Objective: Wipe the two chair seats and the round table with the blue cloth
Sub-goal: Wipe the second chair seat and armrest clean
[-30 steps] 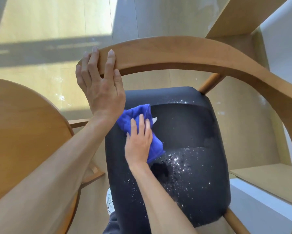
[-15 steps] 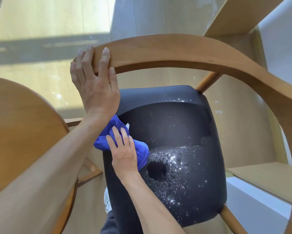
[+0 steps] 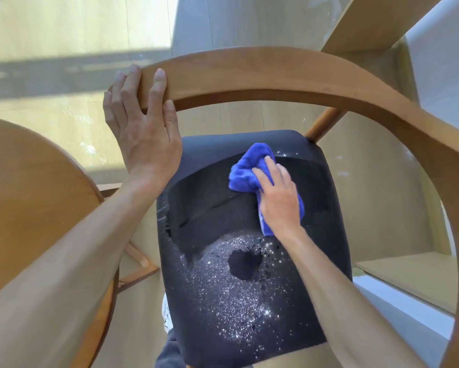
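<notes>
A black chair seat lies below me, with glittering wet specks over its near half and a dark smooth band across the far half. My right hand lies palm down on the bunched blue cloth at the seat's far right part; its fingers curve over the cloth and the thumb is hidden. My left hand grips the left end of the chair's curved wooden backrest. The round wooden table shows at the left edge.
A wooden shelf above a white ledge stands to the right of the chair. Pale wooden floor with a sunlit patch lies beyond the backrest. A white shoe shows under the seat's near left edge.
My right hand has slid the blue cloth from the seat's left edge across to its far right part. The left hand keeps its hold on the backrest.
</notes>
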Demonstrator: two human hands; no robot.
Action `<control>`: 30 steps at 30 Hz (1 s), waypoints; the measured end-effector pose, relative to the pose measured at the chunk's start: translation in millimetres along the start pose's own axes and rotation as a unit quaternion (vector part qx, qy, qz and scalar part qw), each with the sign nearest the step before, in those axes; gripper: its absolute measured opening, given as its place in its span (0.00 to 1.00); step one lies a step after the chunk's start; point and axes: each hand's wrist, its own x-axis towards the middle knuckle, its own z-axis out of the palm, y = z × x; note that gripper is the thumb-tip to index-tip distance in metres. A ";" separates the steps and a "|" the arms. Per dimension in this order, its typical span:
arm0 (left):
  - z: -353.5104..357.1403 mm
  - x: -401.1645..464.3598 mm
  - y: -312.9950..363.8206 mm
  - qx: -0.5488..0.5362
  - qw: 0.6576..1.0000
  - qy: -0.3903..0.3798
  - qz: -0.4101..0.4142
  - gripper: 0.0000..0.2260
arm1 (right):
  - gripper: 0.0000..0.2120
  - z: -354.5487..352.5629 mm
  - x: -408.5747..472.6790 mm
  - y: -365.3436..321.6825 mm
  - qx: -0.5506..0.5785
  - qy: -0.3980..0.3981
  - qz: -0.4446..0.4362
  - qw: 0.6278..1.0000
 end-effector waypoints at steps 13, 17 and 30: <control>6.8 1.7 -3.9 -0.021 1.000 0.020 0.009 0.17 | 0.21 -18.0 32.8 22.2 0.033 0.080 0.300 0.950; 5.5 1.9 -7.8 -0.036 0.999 0.016 0.014 0.17 | 0.21 -8.9 55.0 -23.4 0.023 0.047 0.292 0.955; 2.1 3.8 -11.8 -0.063 0.998 0.001 0.018 0.18 | 0.18 31.9 0.8 -187.6 0.080 -0.082 -0.014 0.993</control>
